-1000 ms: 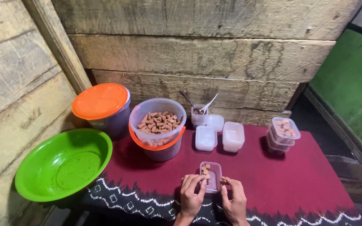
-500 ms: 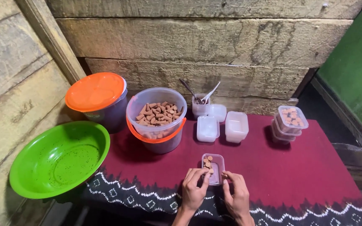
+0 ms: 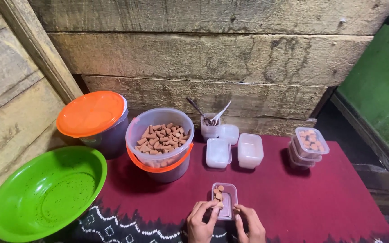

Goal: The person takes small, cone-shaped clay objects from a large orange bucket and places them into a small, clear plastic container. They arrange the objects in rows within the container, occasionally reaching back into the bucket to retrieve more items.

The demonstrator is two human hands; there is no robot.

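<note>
Resting between left hand (image 3: 202,221) and right hand (image 3: 250,223): small clear box (image 3: 225,200).

At the bottom centre of the frame, the left hand (image 3: 202,223) and the right hand (image 3: 250,225) touch the near end of a small clear box (image 3: 225,200) partly filled with brown cones, which rests on a dark red cloth (image 3: 293,198). Above it, at centre, stands a clear bucket (image 3: 160,144) of the same cones, with an orange-lidded bucket (image 3: 93,118) to its left and a green bowl (image 3: 46,193) at lower left. Empty clear boxes (image 3: 235,150) and a cup of spoons (image 3: 210,126) lie right of centre; stacked filled boxes (image 3: 308,146) sit further right.

Left hand (image 3: 202,222) and right hand (image 3: 250,223) close together, fingers curled
</note>
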